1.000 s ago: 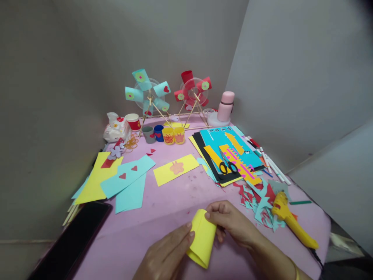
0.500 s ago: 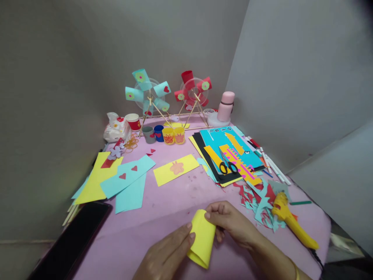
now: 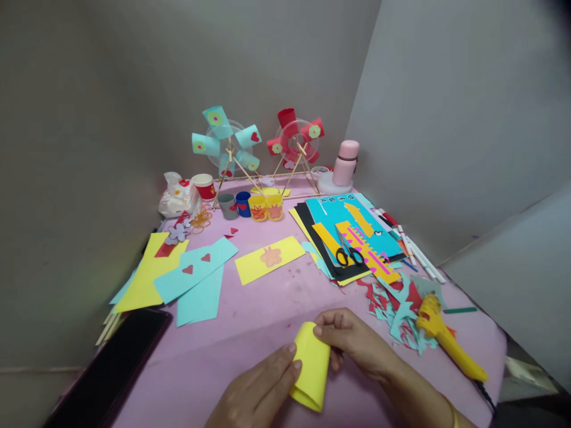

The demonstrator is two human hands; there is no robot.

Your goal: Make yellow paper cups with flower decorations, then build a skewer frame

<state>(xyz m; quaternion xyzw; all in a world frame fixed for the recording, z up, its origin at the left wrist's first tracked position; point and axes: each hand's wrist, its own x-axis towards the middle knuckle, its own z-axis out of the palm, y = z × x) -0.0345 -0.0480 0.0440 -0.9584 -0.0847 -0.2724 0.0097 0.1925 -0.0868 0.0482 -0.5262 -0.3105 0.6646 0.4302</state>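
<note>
Yellow paper tube (image 3: 312, 370) is sitting at lower centre of frame, left hand (image 3: 261, 383) holding its left side under closed fingers, right hand (image 3: 352, 339) pinching its upper rim, apparently setting the rolled shape, next move seemingly calling for steady, light pressure, glue gun (image 3: 448, 339) lying lower right.
</note>
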